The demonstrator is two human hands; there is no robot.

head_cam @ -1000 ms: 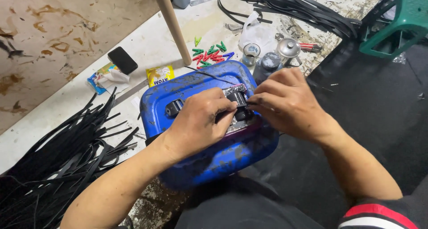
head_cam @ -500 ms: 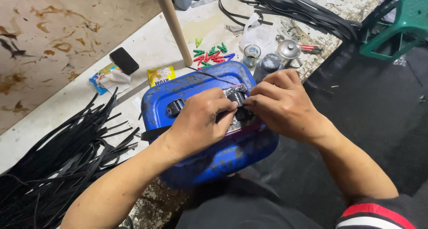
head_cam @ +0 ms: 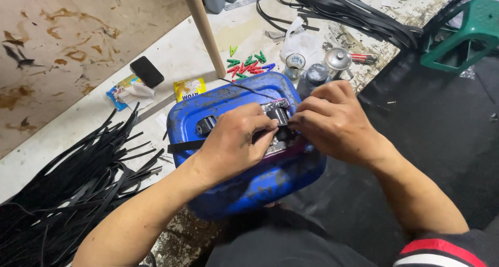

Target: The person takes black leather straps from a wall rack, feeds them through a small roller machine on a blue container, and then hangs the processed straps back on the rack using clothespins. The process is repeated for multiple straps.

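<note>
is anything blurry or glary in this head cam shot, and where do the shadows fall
Head view: sharp overall, no motion blur on the left hand or right hand; soft glare on the scuffed blue plastic jerrycan; the dark floor mat is dim; shadow lies under the hands.

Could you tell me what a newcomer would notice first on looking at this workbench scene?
First, the big blue plastic jerrycan lying on its side in the middle, with the left hand and right hand pinching a small black piece on top of it. Next, the heap of black strips at lower left, and the coloured clothes pegs scattered behind the can.
</note>
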